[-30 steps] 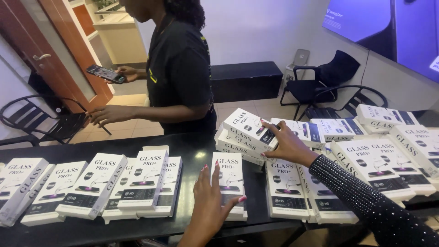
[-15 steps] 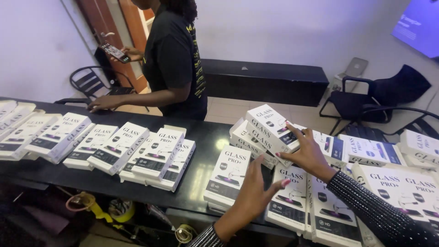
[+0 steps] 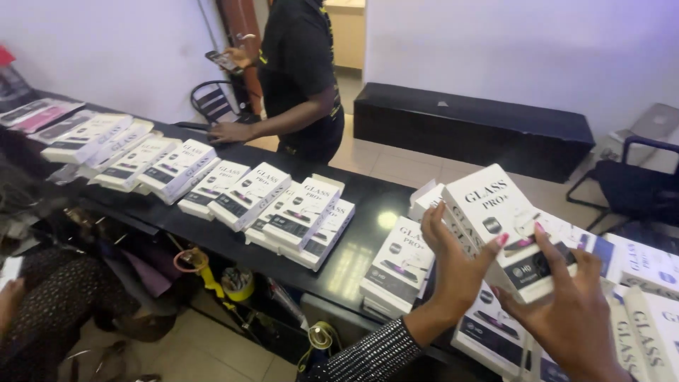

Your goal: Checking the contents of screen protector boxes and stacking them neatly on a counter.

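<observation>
White cardboard makes up the flat rectangular box (image 3: 506, 226) with black lettering that I hold lifted just above the glossy black bench (image 3: 368, 205), my left hand (image 3: 453, 265) clamped on its near left edge and my right hand (image 3: 573, 311) closed on its lower right corner, fingers wrapped over the dark printed end. Under and around it lie more white boxes of the same kind (image 3: 399, 265), some stacked, and a long overlapping row of them (image 3: 212, 180) runs off to my left. Across the bench a person in a black shirt (image 3: 297, 64) holds a phone (image 3: 223, 60) in one hand and rests the other hand on the bench top.
</observation>
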